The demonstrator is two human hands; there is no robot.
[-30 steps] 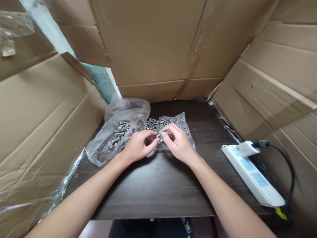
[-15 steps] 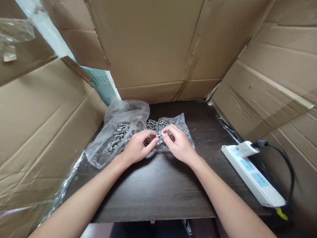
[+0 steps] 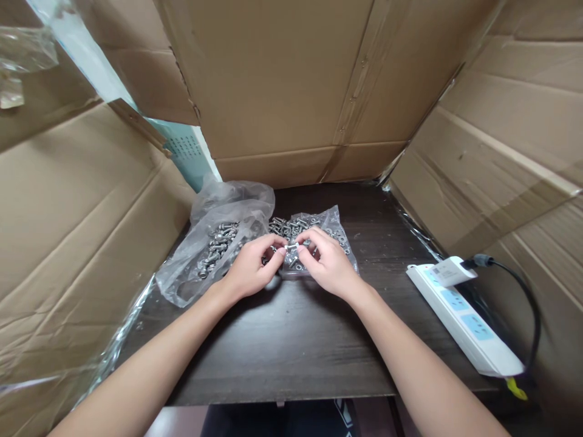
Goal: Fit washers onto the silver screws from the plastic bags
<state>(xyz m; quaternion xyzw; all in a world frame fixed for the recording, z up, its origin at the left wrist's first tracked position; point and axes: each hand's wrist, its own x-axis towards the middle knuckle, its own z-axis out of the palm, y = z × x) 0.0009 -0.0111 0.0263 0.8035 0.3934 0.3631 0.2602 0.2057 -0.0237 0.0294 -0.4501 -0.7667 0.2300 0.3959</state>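
A small silver bolt (image 3: pixel 292 246) lies crosswise between my two hands, above a clear plastic bag. My right hand (image 3: pixel 328 260) pinches its right end between thumb and index finger. My left hand (image 3: pixel 253 264) has its thumb and fingertip closed at the left end; whether a nut or washer sits there is too small to tell. Under and behind my hands, loose bolts (image 3: pixel 281 226) and washers (image 3: pixel 341 239) lie on the flattened bag (image 3: pixel 328 217). Beside my left hand, an open plastic bag (image 3: pixel 175 281) holds many more bolts (image 3: pixel 218 247).
Dark wooden table (image 3: pixel 282 346) in front of me. A white power strip (image 3: pixel 469 328) with a plugged-in adapter (image 3: pixel 452 271) and black cable (image 3: pixel 523 288) lies at the right. Cardboard walls (image 3: pixel 282 79) enclose the back and both sides.
My left fingertips have come in to the bolt's left end and closed there. The bolt has turned slightly closer to level. My right hand keeps its pinch, and the view has shifted slightly.
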